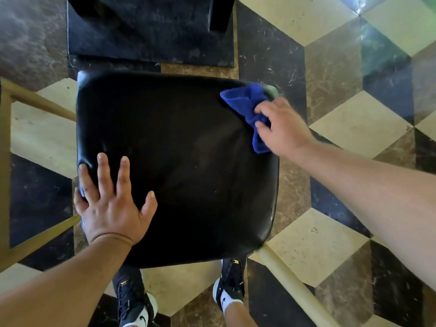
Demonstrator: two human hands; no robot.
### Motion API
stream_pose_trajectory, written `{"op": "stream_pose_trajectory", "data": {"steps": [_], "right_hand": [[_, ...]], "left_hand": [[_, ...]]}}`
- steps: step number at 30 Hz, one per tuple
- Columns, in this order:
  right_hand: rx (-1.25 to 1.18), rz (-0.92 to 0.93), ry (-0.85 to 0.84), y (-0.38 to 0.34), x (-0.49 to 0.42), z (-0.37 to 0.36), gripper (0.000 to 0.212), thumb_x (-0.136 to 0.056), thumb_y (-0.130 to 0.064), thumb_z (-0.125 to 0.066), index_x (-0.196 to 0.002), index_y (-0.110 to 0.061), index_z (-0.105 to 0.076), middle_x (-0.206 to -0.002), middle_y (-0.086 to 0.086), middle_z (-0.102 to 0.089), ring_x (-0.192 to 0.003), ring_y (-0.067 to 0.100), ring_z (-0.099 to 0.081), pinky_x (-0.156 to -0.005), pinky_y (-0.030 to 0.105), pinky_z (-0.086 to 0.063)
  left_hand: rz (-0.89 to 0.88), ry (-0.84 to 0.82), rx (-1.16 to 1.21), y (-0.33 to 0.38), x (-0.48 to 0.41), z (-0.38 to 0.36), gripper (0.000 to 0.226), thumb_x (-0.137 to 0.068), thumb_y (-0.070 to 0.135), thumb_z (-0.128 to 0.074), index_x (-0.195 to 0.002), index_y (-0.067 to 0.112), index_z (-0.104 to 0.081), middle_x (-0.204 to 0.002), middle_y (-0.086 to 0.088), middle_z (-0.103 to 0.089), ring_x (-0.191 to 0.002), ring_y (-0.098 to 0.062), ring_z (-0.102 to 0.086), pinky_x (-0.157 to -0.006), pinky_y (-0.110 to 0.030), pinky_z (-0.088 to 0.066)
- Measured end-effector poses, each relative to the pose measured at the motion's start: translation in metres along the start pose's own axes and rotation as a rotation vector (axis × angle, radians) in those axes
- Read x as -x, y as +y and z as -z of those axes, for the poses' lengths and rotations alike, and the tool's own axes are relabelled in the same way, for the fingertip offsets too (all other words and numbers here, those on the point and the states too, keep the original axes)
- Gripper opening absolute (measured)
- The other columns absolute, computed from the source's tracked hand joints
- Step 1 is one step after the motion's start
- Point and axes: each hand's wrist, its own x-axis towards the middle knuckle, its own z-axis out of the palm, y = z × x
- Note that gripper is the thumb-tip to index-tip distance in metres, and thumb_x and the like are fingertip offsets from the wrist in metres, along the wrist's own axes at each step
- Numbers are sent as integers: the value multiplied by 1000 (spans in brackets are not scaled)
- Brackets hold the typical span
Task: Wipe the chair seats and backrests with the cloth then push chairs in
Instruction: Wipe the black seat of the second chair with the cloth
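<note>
Bunched under the fingers of the right hand [284, 127], a crumpled royal-blue microfibre cloth [247, 109] is pressed onto the far right corner of a glossy black padded leather chair seat [179, 147]. The fingers curl down over the middle of the cloth, pinching a fold of it; one loose end of the fabric fans out beyond the fingertips toward the seat's far edge, and the other end trails back under the palm along the right edge. The right forearm reaches in from the right side of the view.

At the opposite, near left corner, the left hand [113, 201] lies flat on the seat with its fingers spread wide, holding nothing; the outer fingers wrap over the left edge of the cushion.

Pale wooden chair rails [40, 102] show to the left of the seat, and a pale wooden leg [290, 282] juts out at the near right corner. Two dark sneakers [232, 286] stand just below the seat's near edge. A dark stone table base [151, 38] sits beyond the seat, on a floor of cream, brown and black marble tiles [354, 123].
</note>
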Motion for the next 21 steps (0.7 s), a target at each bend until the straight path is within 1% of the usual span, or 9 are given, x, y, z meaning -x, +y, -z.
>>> {"op": "stream_pose_trajectory", "data": {"steps": [3,6,8,10,13,15,17,19,21], "right_hand": [[3,138,-142,-13,53,-9,19,-94,-23,-62,-113,-21,-64,-107,3,-50,-93,27,-56,-84,41,-48],[-2,294,-345,-20,113,-20,18,-96,-25,-59,-113,-25,-62,-101,-3,-44,-86,18,-52,-81,41,-50],[35,407,-506,-22,146,-26,19,-97,-26,-55,-115,-24,-61,-101,-2,-42,-89,20,-50,-81,42,-51],[80,505,-630,-21,163,-28,19,-98,-25,-52,-115,-23,-60,-101,-1,-43,-90,21,-49,-79,44,-52],[134,620,-701,-19,154,-24,21,-100,-27,-51,-119,-24,-59,-102,-2,-44,-91,20,-46,-78,43,-52],[166,656,-680,-21,138,-22,21,-101,-28,-51,-121,-26,-58,-104,-3,-45,-93,20,-48,-81,42,-52],[193,614,-555,-27,116,-18,21,-102,-26,-53,-122,-26,-60,-106,-2,-46,-95,21,-51,-85,42,-51],[156,494,-377,-41,87,-12,22,-101,-23,-59,-122,-21,-65,-106,4,-50,-95,28,-56,-86,47,-50],[76,298,-235,-63,52,-5,26,-99,-21,-62,-125,-18,-66,-110,10,-52,-97,35,-58,-87,51,-49]], "left_hand": [[7,0,5,0,0,0,95,-89,71,-39,-168,35,0,-175,2,17,-160,-39,7,-115,-73,-25],[15,-16,7,1,0,0,94,-89,71,-39,-168,34,-4,-174,3,18,-160,-40,7,-115,-74,-24],[19,-24,12,2,0,2,93,-89,71,-39,-168,33,-5,-174,3,19,-160,-40,6,-115,-73,-24],[17,-19,12,3,0,3,93,-90,71,-38,-168,33,-4,-173,4,20,-160,-39,6,-116,-73,-24],[10,-7,2,2,1,3,94,-90,71,-38,-167,36,4,-173,3,21,-160,-39,7,-117,-72,-25],[12,-22,-8,1,0,5,94,-90,72,-36,-166,36,6,-173,1,20,-160,-39,7,-117,-71,-24],[17,-61,-16,4,-1,10,94,-91,72,-35,-167,34,3,-175,-2,17,-160,-40,7,-119,-70,-23],[40,-118,-22,8,-1,18,93,-90,73,-35,-168,32,-2,-176,-5,12,-160,-40,7,-120,-70,-21],[48,-177,-20,11,-1,28,95,-88,75,-32,-167,34,0,-175,-4,14,-159,-39,11,-121,-69,-18]]}}
